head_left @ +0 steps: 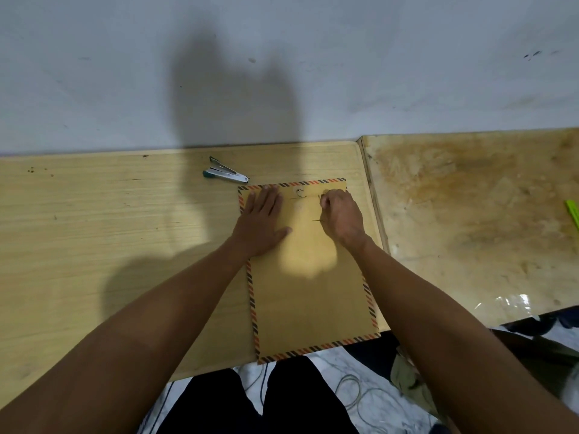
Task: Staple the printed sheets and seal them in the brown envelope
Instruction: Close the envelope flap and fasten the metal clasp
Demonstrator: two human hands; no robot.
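Note:
The brown envelope [308, 292] with a striped border lies flat on the wooden table [94, 230], its near end jutting over the table's front edge. My left hand [261, 219] presses flat, fingers spread, on the envelope's upper left part. My right hand [340, 214] is bunched at the upper right, fingers pinched on a thin closure string that runs toward the round button [298, 192] near the flap. The stapler [225, 174], teal and silver, rests just beyond the envelope's far left corner. No printed sheets are visible.
A stained second tabletop [470, 220] adjoins on the right, with a green object [573, 213] at its right edge. A pale wall rises behind the tables. Below the front edge are my dark trousers, cables and cloth on a marbled floor.

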